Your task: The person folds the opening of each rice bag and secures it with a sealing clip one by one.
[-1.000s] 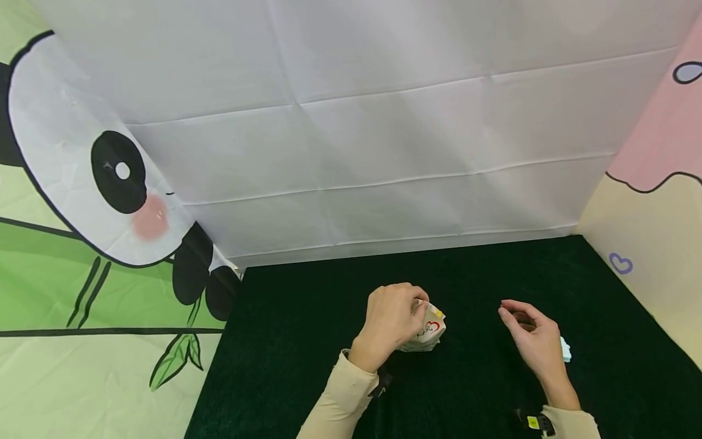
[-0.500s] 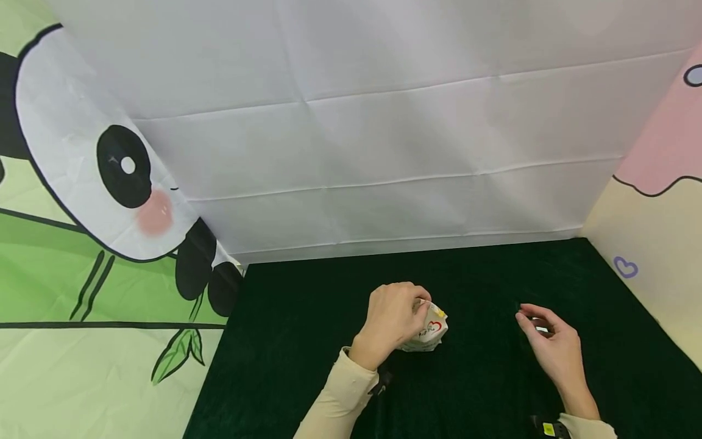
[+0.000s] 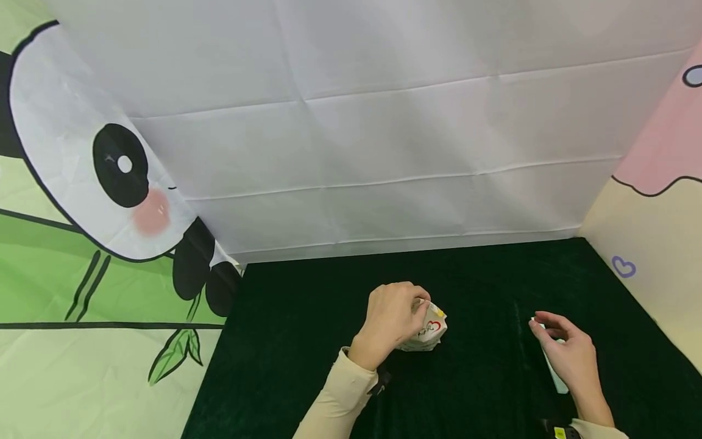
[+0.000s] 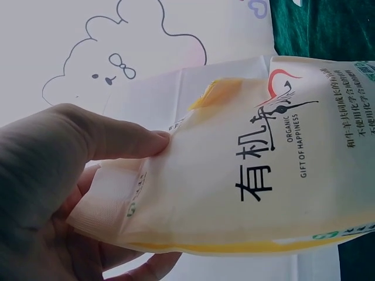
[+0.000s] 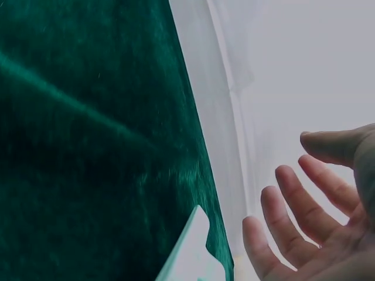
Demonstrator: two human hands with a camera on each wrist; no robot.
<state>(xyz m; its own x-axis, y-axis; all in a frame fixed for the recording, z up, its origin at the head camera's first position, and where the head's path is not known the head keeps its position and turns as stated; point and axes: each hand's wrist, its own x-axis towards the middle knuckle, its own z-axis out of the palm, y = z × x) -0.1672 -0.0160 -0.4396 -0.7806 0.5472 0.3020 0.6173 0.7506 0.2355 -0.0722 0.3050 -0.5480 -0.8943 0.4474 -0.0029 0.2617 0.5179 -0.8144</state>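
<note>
My left hand (image 3: 388,320) grips a cream-coloured printed pouch (image 3: 429,334) by its upper end, above the dark green cloth. In the left wrist view the thumb presses the near face of the pouch (image 4: 205,181), with fingers behind it. One corner looks torn, with a yellow flap (image 4: 214,93). My right hand (image 3: 576,356) hovers on the right, its fingers loosely bent. Below it lies a long, flat, pale mint-and-white object (image 3: 556,377), partly hidden by the hand. In the right wrist view, the fingers (image 5: 287,228) are apart from this object (image 5: 190,252).
Dark green cloth (image 3: 307,341) covers the table. A white sheet (image 3: 384,152) hangs behind its far edge. Printed panda fabric (image 3: 66,122) stands at the left, and a cream-and-pink printed sheet (image 3: 652,231) at the right.
My right hand has moved rightward and slightly nearer, exposing more of the long mint object beneath it. The left hand and the pouch have stayed in place.
</note>
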